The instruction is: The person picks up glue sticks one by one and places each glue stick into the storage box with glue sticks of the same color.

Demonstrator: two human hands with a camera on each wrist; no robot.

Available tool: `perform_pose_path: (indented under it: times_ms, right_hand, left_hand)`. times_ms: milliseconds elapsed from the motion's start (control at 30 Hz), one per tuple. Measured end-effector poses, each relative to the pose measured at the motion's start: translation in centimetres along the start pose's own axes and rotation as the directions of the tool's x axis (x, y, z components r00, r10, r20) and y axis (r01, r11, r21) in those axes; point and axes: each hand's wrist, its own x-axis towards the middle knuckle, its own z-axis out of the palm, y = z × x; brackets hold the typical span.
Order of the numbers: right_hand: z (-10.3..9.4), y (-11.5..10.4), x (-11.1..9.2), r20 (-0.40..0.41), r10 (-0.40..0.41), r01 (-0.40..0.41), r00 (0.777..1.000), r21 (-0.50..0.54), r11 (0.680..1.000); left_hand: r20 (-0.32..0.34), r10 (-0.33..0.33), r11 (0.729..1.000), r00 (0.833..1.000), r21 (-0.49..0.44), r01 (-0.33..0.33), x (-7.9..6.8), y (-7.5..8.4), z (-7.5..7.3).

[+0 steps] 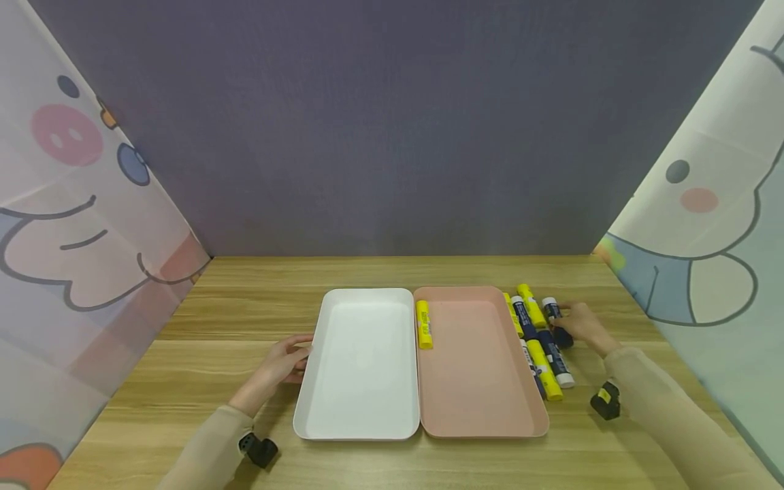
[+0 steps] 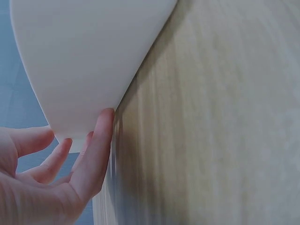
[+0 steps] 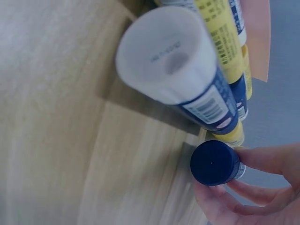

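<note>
My right hand (image 1: 582, 323) pinches a navy glue stick (image 1: 556, 320) with a white end, on the table right of the pink tray. The right wrist view shows its dark cap (image 3: 213, 163) between thumb and fingers. At the left, my left hand (image 1: 283, 361) touches the side of the white tray (image 1: 306, 381) with extended fingers (image 2: 96, 157). The pink tray (image 1: 484, 415) stands directly against the white one. A yellow glue stick (image 1: 425, 325) lies at the pink tray's left side.
Several yellow and navy glue sticks lie along the pink tray's right edge, including a yellow one (image 1: 544, 371) and a navy one (image 1: 556, 359). The wooden table (image 1: 245, 299) meets a dark back panel (image 1: 392, 136). Printed cloth walls (image 1: 723, 150) flank both sides.
</note>
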Motion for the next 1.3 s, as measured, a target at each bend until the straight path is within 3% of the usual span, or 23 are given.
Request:
perform_pose_path:
  times_ms: [500,1033,1300]
  right_hand:
    - [-0.8,-1.8,-0.4,-0.007,-0.023,0.024,1.000,0.070,0.997]
    - [-1.0,-3.8,-0.4,0.015,0.020,-0.021,1.000,0.113,0.993]
    - [-0.7,-5.1,-0.3,0.066,0.054,-0.066,0.996,0.209,0.976]
  left_hand:
    - [-0.005,-0.004,1.000,1.000,-0.012,0.004,0.0,0.0,0.1]
    - [-0.009,-0.010,1.000,1.000,-0.004,0.010,-0.1,0.1,0.1]
    - [0.010,-0.005,1.000,1.000,-0.004,0.005,0.0,0.0,0.0]
